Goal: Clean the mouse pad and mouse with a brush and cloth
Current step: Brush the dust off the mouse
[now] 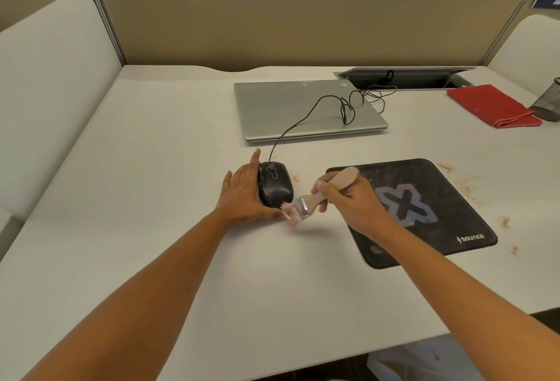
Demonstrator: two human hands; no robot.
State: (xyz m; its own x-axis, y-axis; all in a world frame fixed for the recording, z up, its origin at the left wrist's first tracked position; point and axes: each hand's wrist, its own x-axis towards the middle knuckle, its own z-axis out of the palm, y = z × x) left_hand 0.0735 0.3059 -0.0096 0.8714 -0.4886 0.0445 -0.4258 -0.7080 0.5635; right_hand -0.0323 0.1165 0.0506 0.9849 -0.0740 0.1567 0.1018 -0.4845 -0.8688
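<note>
- Mouse (275, 184): black plastic shell, slight sheen; pale dusty smears over the top.
- Brush (312, 199): pale bare-wood handle, matt; bright metal ferrule; light bristles, blurred.
- Mouse pad (439, 186): black cloth face, matt; grey dust smudges, printed logo.
- Desk (151, 198): white, smooth, matt; reddish-brown specks toward right edge.
- Laptop (288, 107): silver-grey lid, metal-looking, satin.
- Red cloth (491, 106): soft woven fabric, matt.
- Pen cup (548, 101): dark wire mesh.

The white tabletop (151, 168) carried a black mouse (275, 185) near its middle. From it, a closed silver laptop (303, 107) lay at 12 o'clock, a black mouse pad (448, 198) at 3 o'clock, and a folded red cloth (491, 106) at 2 o'clock, just beside a mesh cup (550, 101). Reddish-brown specks (466, 183) dotted the surface by the pad.
</note>
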